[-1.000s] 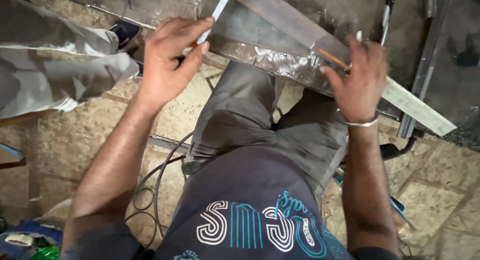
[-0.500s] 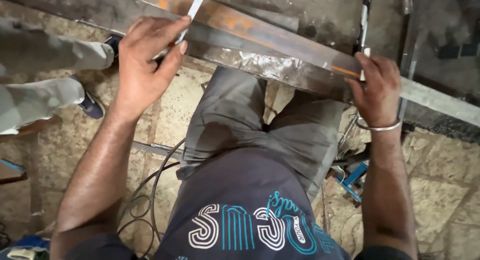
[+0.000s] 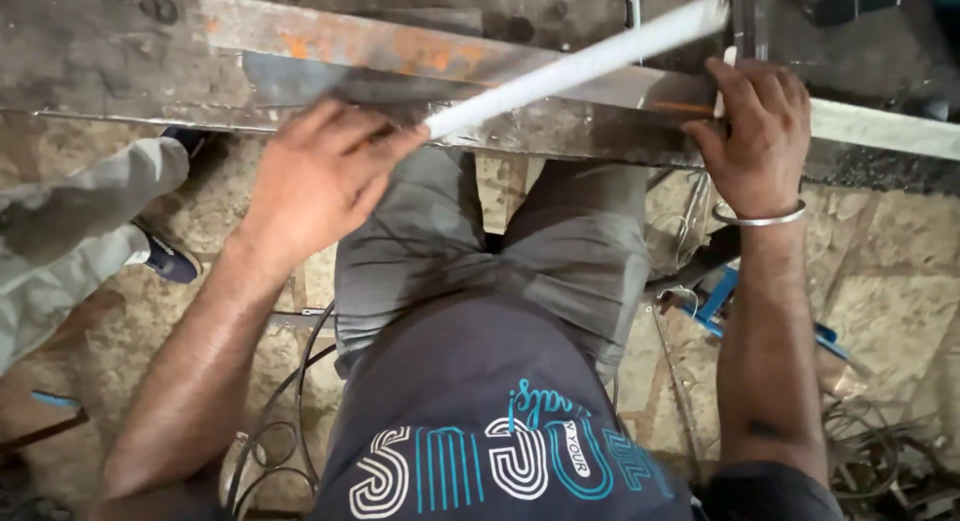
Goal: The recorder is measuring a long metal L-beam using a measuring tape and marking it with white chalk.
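My left hand (image 3: 320, 176) grips one end of a long flat steel ruler (image 3: 580, 69), which slants up to the right across a rusty metal bar (image 3: 420, 51). The bar lies crosswise on a dirty workbench (image 3: 100, 51) in front of my knees. My right hand (image 3: 755, 131), with a metal bangle on the wrist, presses down on the bar's right part. A small pale stick, perhaps chalk (image 3: 728, 66), shows at its fingertips next to an orange mark (image 3: 683, 108) on the steel.
Another person's grey trouser legs and dark shoe (image 3: 165, 261) stand at the left. Black cables (image 3: 280, 421) loop on the stone floor by my left leg. A blue tool (image 3: 720, 301) and wire scraps (image 3: 880, 451) lie on the floor at the right.
The ruler has swung from nearly upright to lying slanted across the bar, its tip far right. My left hand moved toward the middle. The view shifted, and my right hand stays on the bar.
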